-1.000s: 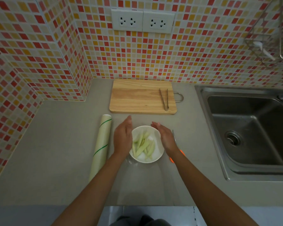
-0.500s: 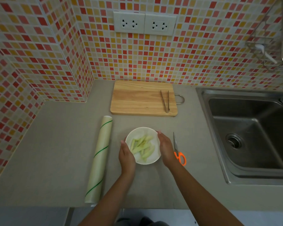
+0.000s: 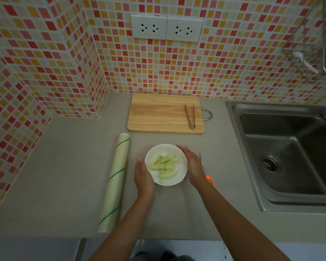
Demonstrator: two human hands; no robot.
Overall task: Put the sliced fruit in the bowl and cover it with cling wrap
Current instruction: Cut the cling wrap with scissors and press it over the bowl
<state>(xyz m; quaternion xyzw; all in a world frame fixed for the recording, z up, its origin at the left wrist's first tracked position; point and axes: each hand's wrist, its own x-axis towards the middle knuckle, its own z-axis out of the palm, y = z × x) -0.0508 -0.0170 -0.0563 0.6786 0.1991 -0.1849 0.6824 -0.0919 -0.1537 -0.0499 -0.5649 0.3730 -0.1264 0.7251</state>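
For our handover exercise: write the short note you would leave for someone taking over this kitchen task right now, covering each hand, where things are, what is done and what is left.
Left hand: open, flat against the bowl's left side.
Right hand: open, against its right side.
White bowl sits on the counter with the sliced fruit inside.
Cling wrap roll lies to the left, scissors to the right, tongs on the cutting board.
Done: fruit is in the bowl.
Left: whether film already covers it cannot be told; check, then press it down around the sides.
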